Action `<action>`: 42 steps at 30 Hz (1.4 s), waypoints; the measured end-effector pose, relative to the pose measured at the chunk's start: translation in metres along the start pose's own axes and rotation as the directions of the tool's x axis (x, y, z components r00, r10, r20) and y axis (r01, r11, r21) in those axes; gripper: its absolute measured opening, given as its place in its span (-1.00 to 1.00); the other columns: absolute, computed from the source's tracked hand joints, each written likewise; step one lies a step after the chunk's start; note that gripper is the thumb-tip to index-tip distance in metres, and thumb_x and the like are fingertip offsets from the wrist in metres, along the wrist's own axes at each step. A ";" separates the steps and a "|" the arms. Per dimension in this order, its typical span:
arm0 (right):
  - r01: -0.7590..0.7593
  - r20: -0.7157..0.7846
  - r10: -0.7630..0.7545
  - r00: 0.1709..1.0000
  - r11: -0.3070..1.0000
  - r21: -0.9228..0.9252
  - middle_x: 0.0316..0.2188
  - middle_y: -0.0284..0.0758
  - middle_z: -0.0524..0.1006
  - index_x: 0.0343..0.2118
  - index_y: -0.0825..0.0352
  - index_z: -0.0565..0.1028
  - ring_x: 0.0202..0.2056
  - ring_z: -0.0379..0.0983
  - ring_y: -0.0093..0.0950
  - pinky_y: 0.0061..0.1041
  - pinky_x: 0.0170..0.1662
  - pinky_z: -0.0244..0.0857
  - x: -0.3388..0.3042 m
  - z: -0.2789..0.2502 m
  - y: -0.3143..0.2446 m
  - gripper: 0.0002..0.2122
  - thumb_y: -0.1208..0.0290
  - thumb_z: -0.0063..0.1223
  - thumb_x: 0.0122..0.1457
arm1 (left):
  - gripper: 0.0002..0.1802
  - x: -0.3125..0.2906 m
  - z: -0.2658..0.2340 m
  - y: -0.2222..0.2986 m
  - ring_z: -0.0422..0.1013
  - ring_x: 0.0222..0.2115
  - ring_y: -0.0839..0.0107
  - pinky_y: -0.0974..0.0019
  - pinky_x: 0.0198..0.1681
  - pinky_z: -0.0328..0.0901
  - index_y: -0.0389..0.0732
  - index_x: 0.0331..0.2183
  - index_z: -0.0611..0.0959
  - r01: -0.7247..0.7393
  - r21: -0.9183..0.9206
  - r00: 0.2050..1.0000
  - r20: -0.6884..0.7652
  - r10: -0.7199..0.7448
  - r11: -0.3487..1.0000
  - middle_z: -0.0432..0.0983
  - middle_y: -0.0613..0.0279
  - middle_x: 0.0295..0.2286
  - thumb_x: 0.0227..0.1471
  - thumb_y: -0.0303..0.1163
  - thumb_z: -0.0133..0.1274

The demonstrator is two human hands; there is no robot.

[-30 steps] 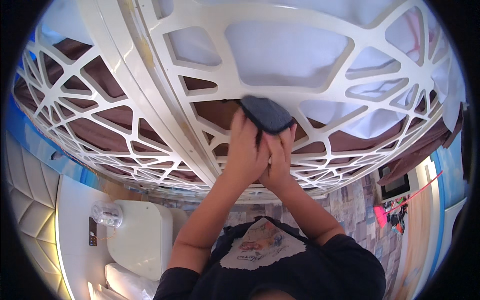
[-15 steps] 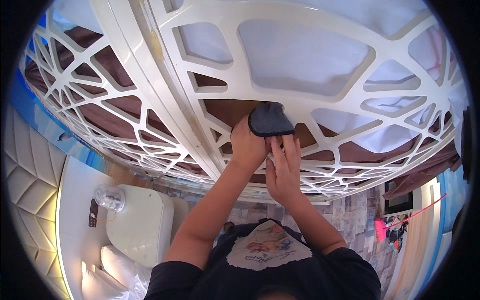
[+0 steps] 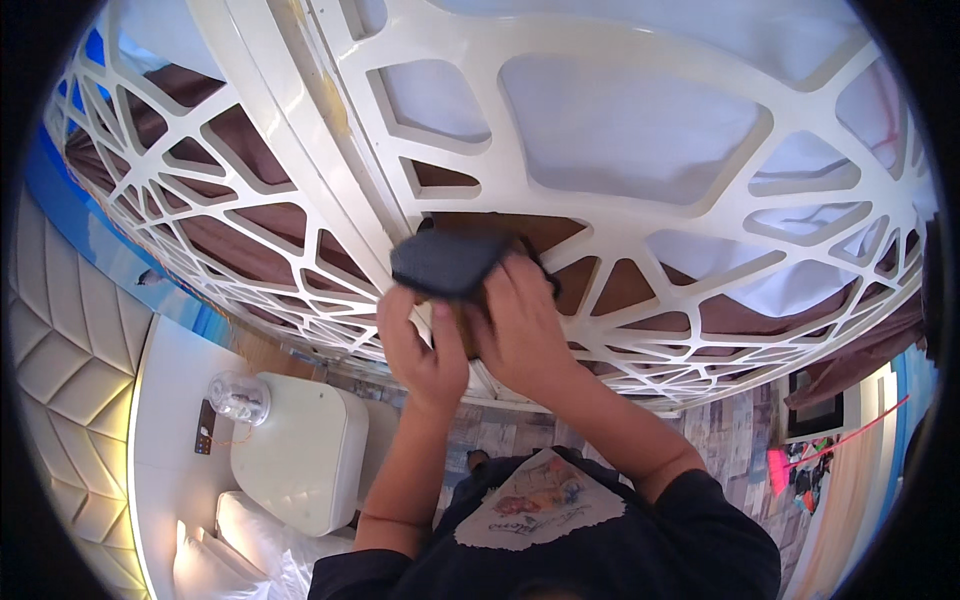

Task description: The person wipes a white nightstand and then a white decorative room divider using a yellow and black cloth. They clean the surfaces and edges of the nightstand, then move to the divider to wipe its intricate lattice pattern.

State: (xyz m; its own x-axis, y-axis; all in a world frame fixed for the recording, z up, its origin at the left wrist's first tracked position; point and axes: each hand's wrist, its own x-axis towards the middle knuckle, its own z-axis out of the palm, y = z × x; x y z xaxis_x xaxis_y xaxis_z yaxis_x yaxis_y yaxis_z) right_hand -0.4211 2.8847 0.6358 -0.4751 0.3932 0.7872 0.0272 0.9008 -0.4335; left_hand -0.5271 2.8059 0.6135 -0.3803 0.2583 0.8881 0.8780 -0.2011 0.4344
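A dark grey cloth (image 3: 450, 262) with a black edge is stretched between my two hands, in front of a white openwork lattice panel (image 3: 610, 212). My left hand (image 3: 425, 345) pinches its left end from below, thumb toward the right. My right hand (image 3: 522, 325) grips the cloth's right end with bent fingers. The cloth is smeared by motion. Something yellowish shows between the hands, too blurred to make out. Behind them lies the lower part of the lattice, close to an upright white post (image 3: 318, 140).
Left of the post runs another lattice panel (image 3: 165, 175) with brown curtain behind it. A white bedside cabinet (image 3: 300, 450), a clear round lamp (image 3: 238, 398) and pillows (image 3: 255, 530) stand lower left. At lower right a pink broom (image 3: 778, 470) lies near mixed small items.
Both hands and the cloth have moved left, toward the post. The hands, crowded together at the cloth before, are now apart, with the cloth spread between them. The view has shifted slightly.
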 end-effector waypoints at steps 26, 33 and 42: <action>-0.126 -0.538 -0.042 0.842 0.954 -0.273 0.14 -0.04 0.15 0.00 0.50 0.42 0.10 0.14 -0.08 -0.16 0.16 0.02 -0.062 -0.069 0.014 -0.64 0.52 0.03 0.11 | -0.54 -0.002 0.035 0.082 0.34 -0.04 0.01 0.15 0.06 0.21 -0.40 0.00 0.50 0.226 -0.529 0.834 0.540 0.118 0.818 0.41 -0.12 -0.06 0.03 -0.52 0.10; -0.263 -0.470 0.089 0.878 0.910 -0.320 -0.04 0.05 0.32 -0.08 0.47 0.38 0.02 0.23 0.03 -0.05 0.09 0.08 -0.032 -0.068 0.058 -0.54 0.44 0.17 -0.09 | -0.46 -0.012 0.073 0.090 0.26 0.03 0.26 0.24 0.12 0.18 -0.46 0.14 0.30 0.197 -0.503 0.895 0.442 0.055 0.842 0.22 -0.02 0.04 0.14 -0.59 -0.01; -0.172 -0.341 0.017 0.940 0.886 -0.431 -0.01 -0.06 0.43 -0.02 0.39 0.43 0.02 0.37 -0.07 -0.17 0.06 0.19 -0.088 -0.093 0.100 -0.49 0.38 0.21 -0.11 | -0.55 -0.056 0.098 0.099 0.31 -0.08 0.32 0.30 0.04 0.21 -0.39 0.02 0.45 0.310 -0.420 0.809 0.588 -0.004 0.853 0.27 0.09 -0.06 0.07 -0.54 0.11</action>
State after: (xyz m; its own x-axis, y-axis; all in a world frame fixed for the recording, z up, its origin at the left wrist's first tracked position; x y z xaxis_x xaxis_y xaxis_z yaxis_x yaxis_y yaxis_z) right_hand -0.2949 2.9573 0.5642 -0.1465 0.4476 0.8821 0.4850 0.8097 -0.3303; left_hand -0.3901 2.8638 0.5919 -0.1397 0.7655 0.6281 0.5092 -0.4885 0.7086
